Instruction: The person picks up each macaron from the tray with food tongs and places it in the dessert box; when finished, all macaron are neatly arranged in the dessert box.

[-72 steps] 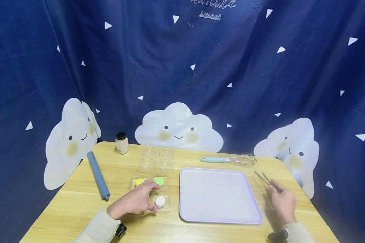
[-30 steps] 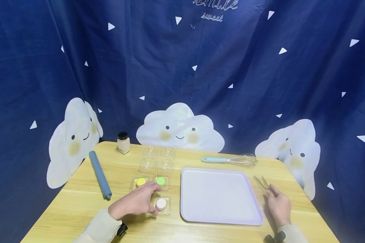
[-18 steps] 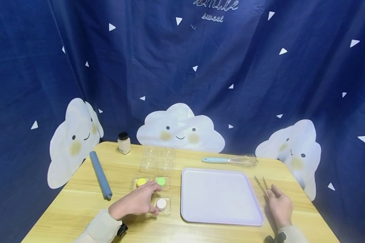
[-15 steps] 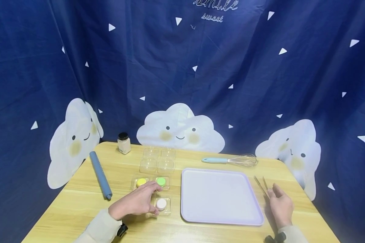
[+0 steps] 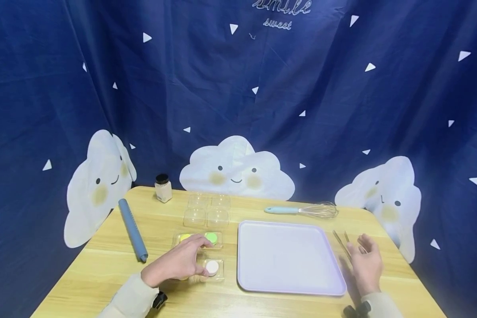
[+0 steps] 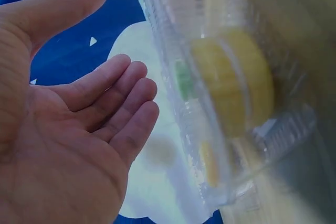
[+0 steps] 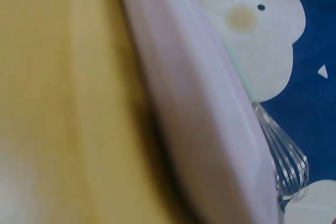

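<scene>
Head view: work looks barely begun; the visible round white, green and yellow discs (image 5: 212, 267) sit in clear plastic packaging (image 5: 219, 277).
They lie beside the open-fingered left hand (image 5: 182, 260); whether the right hand (image 5: 367, 266) grips the slim metal tongs (image 5: 342, 245), I cannot tell.

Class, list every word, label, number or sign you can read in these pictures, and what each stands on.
"smile": on the dark blue curtain, cut by the picture's top edge.
"sweet": same curtain, just below.
Marks along the blue rolling pin: too small to read.
</scene>
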Available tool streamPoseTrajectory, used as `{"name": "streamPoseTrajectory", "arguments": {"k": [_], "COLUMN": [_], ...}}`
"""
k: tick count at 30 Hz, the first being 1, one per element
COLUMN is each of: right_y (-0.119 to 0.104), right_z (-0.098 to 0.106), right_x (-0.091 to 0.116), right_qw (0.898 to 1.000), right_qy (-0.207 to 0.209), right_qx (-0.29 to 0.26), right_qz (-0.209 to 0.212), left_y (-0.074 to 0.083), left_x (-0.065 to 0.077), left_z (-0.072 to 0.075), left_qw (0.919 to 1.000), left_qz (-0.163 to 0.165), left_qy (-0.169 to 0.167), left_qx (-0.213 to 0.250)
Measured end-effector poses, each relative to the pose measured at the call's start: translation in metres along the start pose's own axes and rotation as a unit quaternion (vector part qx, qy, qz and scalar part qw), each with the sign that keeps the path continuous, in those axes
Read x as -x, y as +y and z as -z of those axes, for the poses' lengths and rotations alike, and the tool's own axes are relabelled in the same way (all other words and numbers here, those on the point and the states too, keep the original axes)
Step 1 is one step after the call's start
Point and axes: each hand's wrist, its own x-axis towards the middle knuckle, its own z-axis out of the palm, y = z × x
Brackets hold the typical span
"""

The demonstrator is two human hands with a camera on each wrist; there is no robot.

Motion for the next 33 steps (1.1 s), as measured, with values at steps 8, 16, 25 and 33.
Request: {"name": "streamPoseTrajectory", "arguments": {"k": [8,16,25,33], "right_y": [-0.023,-0.047,-0.072,-0.098], "right_z": [-0.008,-0.014,-0.023,-0.025], "right_x": [0.002,0.001,0.001,-0.009], "right_qw": [0.997,0.987,0.967,0.947], "right_qy": [0.026,0.041,0.021,0.033], "right_qx": [-0.074,-0.142,-0.219,-0.265], "right_qz": [0.020,0.065,0.130,0.178], "left_y": [-0.002,-0.005,-0.011,-0.023], "left_x": [0.002,0.006,0.014,0.022], "left_z": [0.017,0.038,0.067,0.091], "left_qw": [0.9994,0.9959,0.9877,0.9740], "left_qz": [-0.008,0.009,0.015,-0.002], "left_qy": [0.031,0.090,0.155,0.226], "left_qx": [0.008,0.013,-0.016,-0.009]}}
